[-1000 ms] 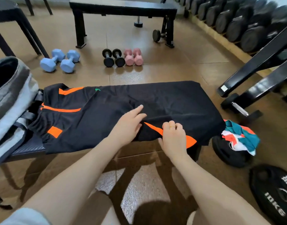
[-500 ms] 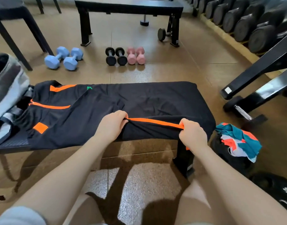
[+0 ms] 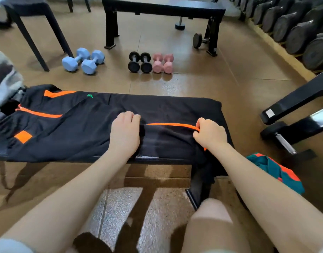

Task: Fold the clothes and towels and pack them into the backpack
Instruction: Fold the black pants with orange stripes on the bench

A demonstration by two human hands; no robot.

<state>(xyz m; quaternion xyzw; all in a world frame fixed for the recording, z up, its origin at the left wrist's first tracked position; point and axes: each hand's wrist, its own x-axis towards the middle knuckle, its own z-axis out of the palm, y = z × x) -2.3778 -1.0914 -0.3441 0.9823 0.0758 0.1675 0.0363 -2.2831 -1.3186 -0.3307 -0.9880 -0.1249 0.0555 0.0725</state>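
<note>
Both hands pulled the black garment's orange-trimmed edge up off the desk's near edge, folding it farther back.

Bright, soft light glares off the floor (edges bend, slightly blurred).

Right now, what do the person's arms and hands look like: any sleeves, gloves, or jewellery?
Both arms are bare from wrist to well above the elbow. The left hand and right hand wear no gloves, and no rings, watch or bracelets show. A pale grey short sleeve edges the left upper arm at the bottom corner; a similar pale edge shows at the right corner.
</note>
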